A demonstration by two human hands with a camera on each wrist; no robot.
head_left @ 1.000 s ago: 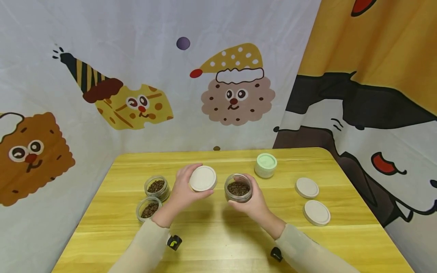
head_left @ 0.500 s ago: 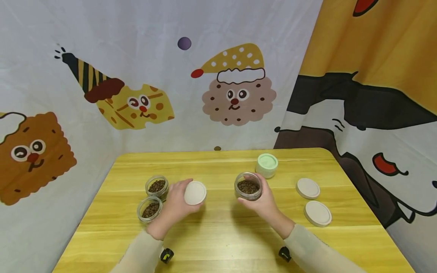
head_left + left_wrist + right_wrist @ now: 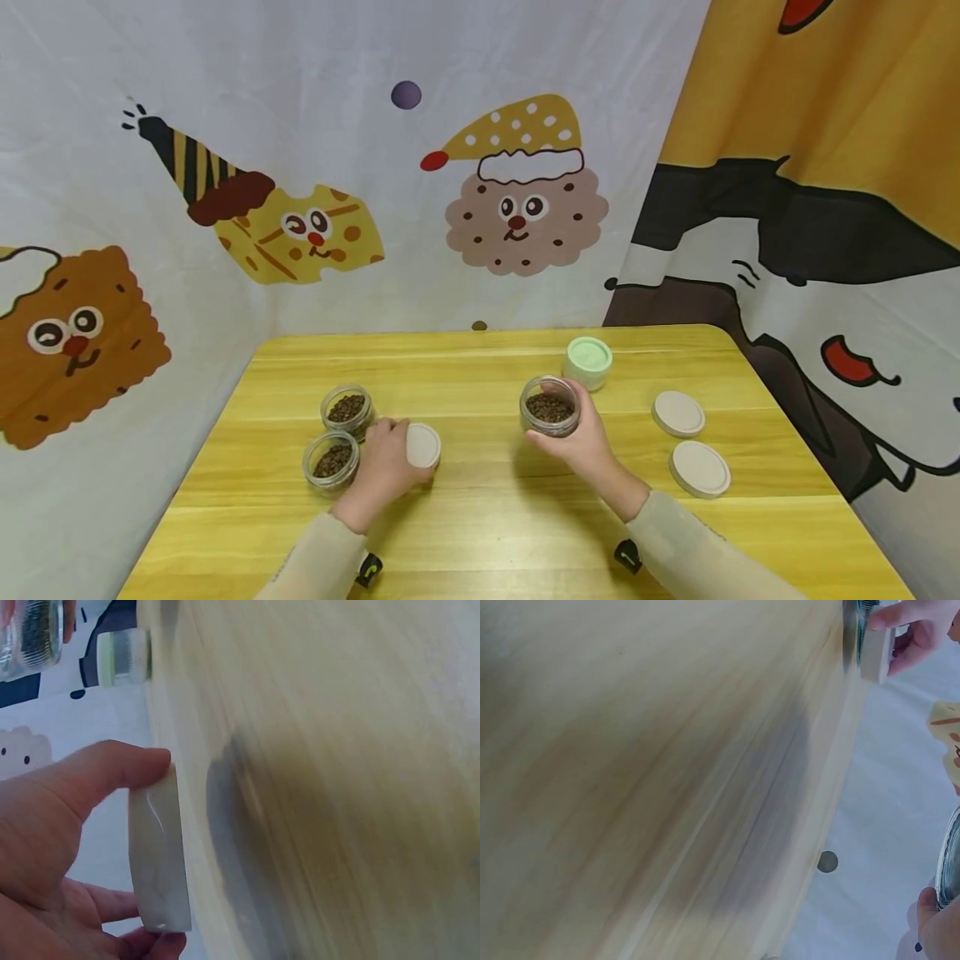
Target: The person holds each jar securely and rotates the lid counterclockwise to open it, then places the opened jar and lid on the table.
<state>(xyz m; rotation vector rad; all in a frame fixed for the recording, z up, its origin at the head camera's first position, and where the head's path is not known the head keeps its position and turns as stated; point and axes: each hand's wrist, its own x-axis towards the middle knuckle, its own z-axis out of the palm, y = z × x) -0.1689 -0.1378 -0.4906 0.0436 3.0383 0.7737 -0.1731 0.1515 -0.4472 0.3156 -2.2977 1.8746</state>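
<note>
Between the hands, a broad band of bare worktop (image 3: 480, 467) is lying open, running from the near edge to the far edge. Just left of the left hand (image 3: 382, 471), two open jars of beans (image 3: 339, 433) are standing close together and blocking that side. Just beyond the right hand (image 3: 581, 433), a green-lidded jar (image 3: 587, 362) is crowding the far side. Well to that hand's right, two loose lids (image 3: 688, 442) are lying flat, leaving a clear strip of wood between.
</note>
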